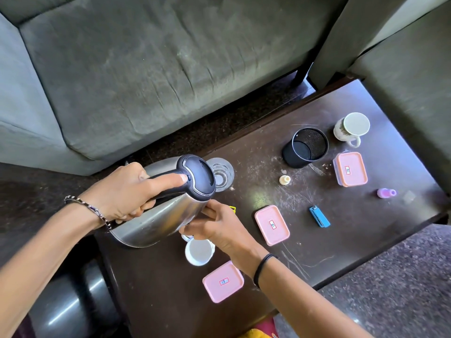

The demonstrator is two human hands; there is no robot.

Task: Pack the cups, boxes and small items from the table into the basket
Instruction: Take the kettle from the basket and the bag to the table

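my left hand (127, 191) grips the handle of a steel kettle with black lid (170, 206), my right hand (214, 228) steadying its body over the dark wooden table's (268, 264) near-left corner. pink lidded boxes (272, 225), white mugs (352, 128), small items remain unpacked; no basket visible.

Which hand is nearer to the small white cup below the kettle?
The right hand. It holds the kettle body just above the white cup, partly overlapping it in view. The left hand grips the kettle handle, farther up and to the left.
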